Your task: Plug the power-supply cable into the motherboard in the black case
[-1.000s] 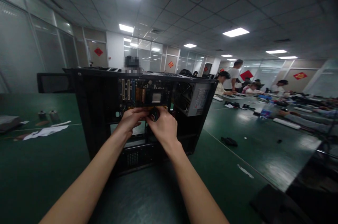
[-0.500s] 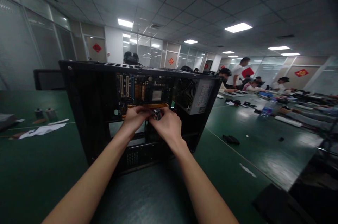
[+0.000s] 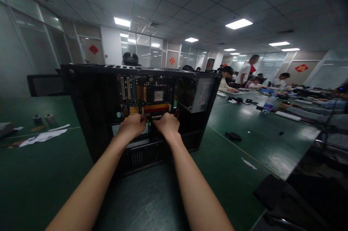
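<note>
A black computer case [image 3: 87,115] stands with its side uncovered and its inside facing me. The motherboard [image 3: 168,86] shows a square silver processor area [image 3: 158,95] and orange and yellow memory slots [image 3: 156,108]. To its right sits a grey power supply [image 3: 201,96] with a round fan. My left hand [image 3: 133,126] is closed just below the motherboard, over the lower opening. My right hand [image 3: 167,126] is also closed, close beside it, under the memory slots. Dark parts lie between the fingertips; what the fingers grip is hidden.
The case stands on a green table [image 3: 217,184]. On the left are two small cylinders [image 3: 50,119] and a white paper [image 3: 45,137]. To the right are a black object [image 3: 233,136], a plastic bottle [image 3: 268,103] and several people at work. A dark chair [image 3: 47,85] stands behind.
Both hands have moved slightly down from the memory slots, which show more now. The small dark and silver piece seen between the fingers is out of sight. The view has shifted a little.
</note>
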A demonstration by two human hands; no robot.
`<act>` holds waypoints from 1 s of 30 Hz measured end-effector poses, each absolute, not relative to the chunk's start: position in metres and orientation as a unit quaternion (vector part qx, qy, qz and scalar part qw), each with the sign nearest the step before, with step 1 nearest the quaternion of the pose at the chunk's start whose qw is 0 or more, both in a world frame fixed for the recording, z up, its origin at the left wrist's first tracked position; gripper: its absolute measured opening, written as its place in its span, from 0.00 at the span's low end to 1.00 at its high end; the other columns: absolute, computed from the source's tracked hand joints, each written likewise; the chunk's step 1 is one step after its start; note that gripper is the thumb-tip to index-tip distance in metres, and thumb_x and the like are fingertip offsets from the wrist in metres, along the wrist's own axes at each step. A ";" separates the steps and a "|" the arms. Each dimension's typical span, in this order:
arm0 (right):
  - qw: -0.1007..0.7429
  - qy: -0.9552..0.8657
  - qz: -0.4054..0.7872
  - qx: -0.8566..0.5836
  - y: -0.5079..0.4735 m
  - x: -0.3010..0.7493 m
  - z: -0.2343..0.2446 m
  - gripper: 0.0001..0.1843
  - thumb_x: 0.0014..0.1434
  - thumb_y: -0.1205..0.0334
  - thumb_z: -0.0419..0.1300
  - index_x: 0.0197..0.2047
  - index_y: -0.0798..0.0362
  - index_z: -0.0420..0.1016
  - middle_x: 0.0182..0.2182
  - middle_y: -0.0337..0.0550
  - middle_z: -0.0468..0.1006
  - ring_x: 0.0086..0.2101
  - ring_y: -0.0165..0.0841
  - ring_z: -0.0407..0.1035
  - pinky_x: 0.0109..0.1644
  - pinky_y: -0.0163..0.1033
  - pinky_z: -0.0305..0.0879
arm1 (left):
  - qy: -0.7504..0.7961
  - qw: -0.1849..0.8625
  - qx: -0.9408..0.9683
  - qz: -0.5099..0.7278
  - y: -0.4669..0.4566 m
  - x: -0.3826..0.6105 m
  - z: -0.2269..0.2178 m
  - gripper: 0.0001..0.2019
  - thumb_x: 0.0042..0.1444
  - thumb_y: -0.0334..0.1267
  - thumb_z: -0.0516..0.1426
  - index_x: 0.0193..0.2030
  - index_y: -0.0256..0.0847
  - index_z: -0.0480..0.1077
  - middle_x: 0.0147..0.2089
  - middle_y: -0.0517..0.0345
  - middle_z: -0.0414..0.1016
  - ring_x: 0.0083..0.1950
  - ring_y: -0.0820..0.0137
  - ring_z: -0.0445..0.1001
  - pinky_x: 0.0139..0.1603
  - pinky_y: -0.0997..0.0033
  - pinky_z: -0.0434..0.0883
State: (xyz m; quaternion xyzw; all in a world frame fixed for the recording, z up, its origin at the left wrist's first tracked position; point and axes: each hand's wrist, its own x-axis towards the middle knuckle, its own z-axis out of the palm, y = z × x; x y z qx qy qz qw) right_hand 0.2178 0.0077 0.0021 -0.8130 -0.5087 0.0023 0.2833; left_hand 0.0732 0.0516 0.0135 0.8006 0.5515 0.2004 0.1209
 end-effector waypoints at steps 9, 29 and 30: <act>0.311 -0.501 0.025 -0.807 0.010 0.215 0.001 0.26 0.55 0.47 0.66 0.45 0.62 0.83 0.44 0.66 0.82 0.46 0.51 0.79 0.46 0.44 0.74 | 0.523 0.122 0.824 0.179 0.047 0.075 0.016 0.16 0.59 0.41 0.54 0.47 0.47 0.82 0.52 0.44 0.81 0.56 0.47 0.77 0.49 0.58 0.69; 0.354 -0.497 0.048 -0.791 0.025 0.220 -0.007 0.23 0.53 0.50 0.70 0.43 0.61 0.84 0.43 0.63 0.83 0.46 0.48 0.79 0.45 0.38 0.73 | 0.531 0.051 0.836 0.133 0.046 0.086 0.011 0.17 0.61 0.41 0.52 0.49 0.45 0.81 0.53 0.46 0.81 0.56 0.50 0.78 0.51 0.57 0.74; 0.367 -0.496 0.057 -0.785 0.027 0.222 -0.008 0.22 0.53 0.50 0.71 0.43 0.61 0.84 0.43 0.63 0.84 0.46 0.47 0.79 0.45 0.37 0.73 | 0.531 0.040 0.837 0.124 0.045 0.087 0.012 0.18 0.62 0.41 0.51 0.49 0.44 0.80 0.52 0.44 0.81 0.55 0.50 0.79 0.51 0.56 0.75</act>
